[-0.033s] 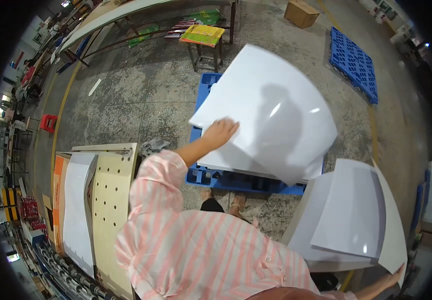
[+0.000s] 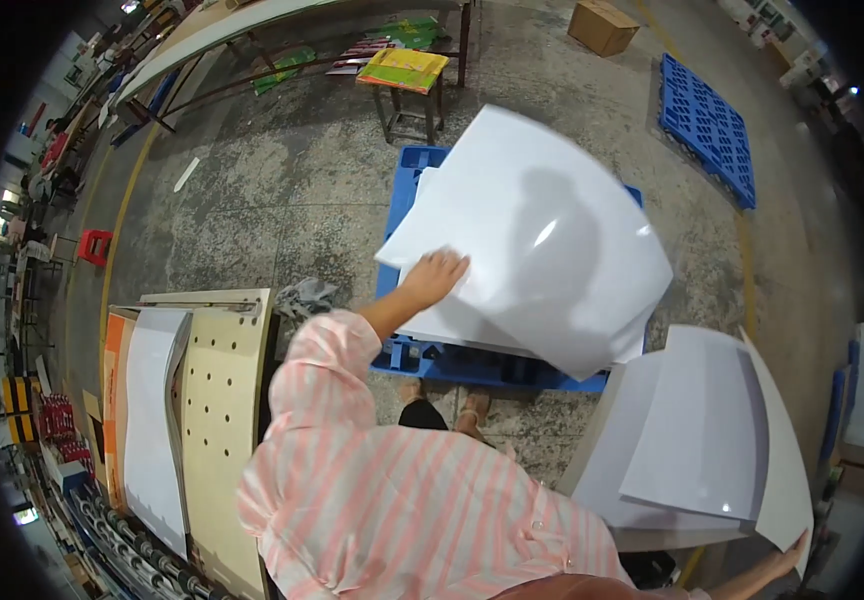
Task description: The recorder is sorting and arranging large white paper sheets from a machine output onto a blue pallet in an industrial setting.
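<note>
Palm down, the left hand (image 2: pixel 434 279) drapes its fingers over the white sheet (image 2: pixel 562 240) at 1 o'clock, grip unclear; the right hand (image 2: pixel 790 560), outstretched at 4 o'clock, fingers a cream sheet's (image 2: pixel 784 475) edge, holding it.

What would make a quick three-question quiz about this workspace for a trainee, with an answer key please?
1. True or false: the left hand touches the top white sheet over the nearer blue pallet.
2. Multiple choice: what colour is the small stool at far left? A) blue B) red C) white
3. Fill in: the ____ is at the edge of the pale curved sheet at lower right.

Key: 1. true; 2. B; 3. right hand
</note>
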A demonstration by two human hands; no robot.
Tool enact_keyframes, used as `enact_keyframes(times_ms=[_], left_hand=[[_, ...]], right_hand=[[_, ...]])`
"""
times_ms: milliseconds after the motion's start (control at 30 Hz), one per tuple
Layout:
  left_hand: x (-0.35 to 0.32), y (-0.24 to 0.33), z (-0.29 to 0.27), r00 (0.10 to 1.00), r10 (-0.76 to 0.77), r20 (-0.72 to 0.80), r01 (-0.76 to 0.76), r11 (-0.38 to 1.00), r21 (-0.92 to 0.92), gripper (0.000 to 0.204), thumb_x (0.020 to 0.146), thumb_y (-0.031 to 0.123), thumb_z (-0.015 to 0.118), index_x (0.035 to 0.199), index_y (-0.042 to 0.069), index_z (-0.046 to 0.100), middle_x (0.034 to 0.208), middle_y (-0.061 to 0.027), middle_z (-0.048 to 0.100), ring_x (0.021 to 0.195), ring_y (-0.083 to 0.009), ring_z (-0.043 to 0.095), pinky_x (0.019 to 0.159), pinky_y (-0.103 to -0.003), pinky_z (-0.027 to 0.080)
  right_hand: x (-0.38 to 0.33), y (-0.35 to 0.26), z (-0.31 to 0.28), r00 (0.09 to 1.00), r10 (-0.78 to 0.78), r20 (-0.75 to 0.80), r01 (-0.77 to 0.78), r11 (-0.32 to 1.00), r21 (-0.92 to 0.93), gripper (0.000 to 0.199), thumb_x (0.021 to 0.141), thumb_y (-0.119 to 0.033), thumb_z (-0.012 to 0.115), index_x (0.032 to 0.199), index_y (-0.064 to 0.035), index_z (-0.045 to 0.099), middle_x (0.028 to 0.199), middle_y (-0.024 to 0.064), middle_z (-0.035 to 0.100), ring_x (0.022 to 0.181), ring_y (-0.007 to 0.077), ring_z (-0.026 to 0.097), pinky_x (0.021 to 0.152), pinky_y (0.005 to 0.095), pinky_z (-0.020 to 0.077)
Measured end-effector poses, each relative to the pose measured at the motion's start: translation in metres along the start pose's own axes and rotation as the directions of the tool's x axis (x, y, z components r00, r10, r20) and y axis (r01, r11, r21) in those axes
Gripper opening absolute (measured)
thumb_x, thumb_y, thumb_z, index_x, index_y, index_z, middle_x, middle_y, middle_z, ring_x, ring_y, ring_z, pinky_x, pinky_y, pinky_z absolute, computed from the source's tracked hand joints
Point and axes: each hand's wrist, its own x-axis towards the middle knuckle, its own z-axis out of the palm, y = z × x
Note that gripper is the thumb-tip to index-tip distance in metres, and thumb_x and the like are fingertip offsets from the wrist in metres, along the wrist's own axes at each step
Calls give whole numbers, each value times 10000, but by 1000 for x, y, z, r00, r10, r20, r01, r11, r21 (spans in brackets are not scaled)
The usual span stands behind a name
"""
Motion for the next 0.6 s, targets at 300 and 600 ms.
enact_keyframes(times_ms=[300, 600], left_hand=[[-125, 85, 161, 835, -316, 450, 335, 941, 39, 397, 758, 157, 471, 1140, 53, 444, 1000, -125, 491, 814, -278, 506, 649, -393, 443], [-125, 113, 193, 622, -474, 623, 528, 842, 113, 276, 777, 154, 457, 1049, 112, 474, 1018, -97, 503, 866, -269, 517, 651, -388, 439]], right_hand=[[-7, 54, 162, 932, 28, 360, -4, 998, -68, 389, 816, -262, 540, 1070, 33, 536, 1033, 111, 568, 895, 204, 555, 780, 295, 429], [-19, -9, 151, 897, 24, 442, 69, 979, -193, 379, 843, -257, 502, 1082, 36, 524, 1042, 109, 561, 903, 194, 550, 784, 293, 426]])
